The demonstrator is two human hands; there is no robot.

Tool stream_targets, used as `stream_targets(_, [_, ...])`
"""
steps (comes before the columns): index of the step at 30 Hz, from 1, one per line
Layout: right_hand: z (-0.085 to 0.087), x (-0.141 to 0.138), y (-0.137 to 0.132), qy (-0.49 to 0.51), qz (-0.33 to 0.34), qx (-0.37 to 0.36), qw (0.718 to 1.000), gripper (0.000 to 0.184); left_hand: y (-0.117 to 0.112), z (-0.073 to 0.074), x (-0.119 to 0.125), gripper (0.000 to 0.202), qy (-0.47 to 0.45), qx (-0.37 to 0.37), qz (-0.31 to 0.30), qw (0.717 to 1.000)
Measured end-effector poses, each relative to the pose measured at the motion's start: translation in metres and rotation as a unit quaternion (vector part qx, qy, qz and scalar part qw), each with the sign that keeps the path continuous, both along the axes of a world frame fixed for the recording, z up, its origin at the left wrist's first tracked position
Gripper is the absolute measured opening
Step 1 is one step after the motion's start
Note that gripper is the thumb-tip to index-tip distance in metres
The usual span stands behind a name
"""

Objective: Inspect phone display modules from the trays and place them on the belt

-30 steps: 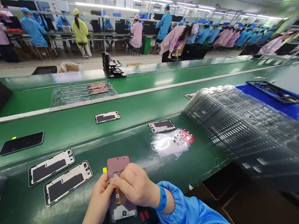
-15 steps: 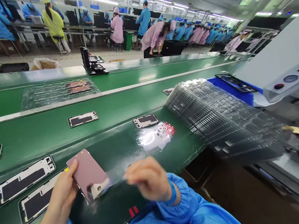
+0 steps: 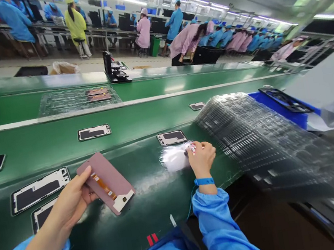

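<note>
The person's left hand [image 3: 70, 199] grips a phone display panel [image 3: 106, 183] by its long lower edge, thumb lying across the panel's face and fingers curled behind it, so the panel stands tilted just above the bench. Its mauve backing carries an orange flex cable [image 3: 103, 186] running down toward a white patch at the corner. The right hand [image 3: 202, 160] is well apart from it, fingers bunched and pinching at the edge of a loose heap of clear film pieces with red tabs [image 3: 175, 158], which lies on the green bench [image 3: 21, 136]. A blue band [image 3: 204, 181] circles that wrist, and both arms come out of blue gown sleeves [image 3: 213, 215].

Around the hands, pale phone frames with dark centres [image 3: 39, 190] lie flat on the bench, one [image 3: 171, 138] just beyond the film heap. A tall stack of clear plastic trays [image 3: 269, 142] leans at the right, beside a blue bin [image 3: 276, 109]. Across a white rail, a clear tray [image 3: 78, 99] with two panels in it sits on a further green belt. Beyond that, co-workers [image 3: 144, 32] in blue and pink gowns sit and stand along long rows of benches.
</note>
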State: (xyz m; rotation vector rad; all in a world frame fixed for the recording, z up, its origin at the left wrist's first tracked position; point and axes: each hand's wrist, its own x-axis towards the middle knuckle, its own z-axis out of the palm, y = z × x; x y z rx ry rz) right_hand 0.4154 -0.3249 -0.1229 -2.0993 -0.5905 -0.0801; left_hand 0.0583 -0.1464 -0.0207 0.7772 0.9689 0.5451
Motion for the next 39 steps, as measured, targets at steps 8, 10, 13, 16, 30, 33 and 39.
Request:
stream_targets(8, [0.005,-0.117,0.059,0.299,0.407,0.085,0.859,0.095,-0.003,-0.015,0.057,0.040,-0.053,0.125,-0.171,0.976])
stream_targets(10, [0.004,-0.138,0.067,0.509,0.489,0.152,0.692,0.096,0.003,-0.023,0.072,0.052,-0.005,0.216,-0.244,0.946])
stream_targets(13, [0.001,-0.148,0.071,0.692,0.469,0.222,0.502,0.079,0.031,-0.032,0.089,0.062,0.068,0.290,-0.298,0.907])
stream_targets(16, [-0.004,-0.144,0.070,0.743,0.424,0.256,0.450,0.069,0.085,-0.038,0.095,0.075,0.148,0.334,-0.307,0.879])
stream_targets(30, [-0.011,-0.128,0.077,0.754,0.402,0.292,0.430,0.070,0.250,-0.049,-0.026,0.099,0.422,0.472,-0.180,0.753])
stream_targets(33, [-0.007,-0.130,0.078,0.751,0.392,0.285,0.448,0.073,0.232,-0.038,-0.040,0.082,0.407,0.513,-0.128,0.745])
stream_targets(39, [0.001,-0.140,0.073,0.705,0.381,0.301,0.517,0.064,0.179,-0.003,-0.055,0.062,0.263,0.509,0.058,0.817])
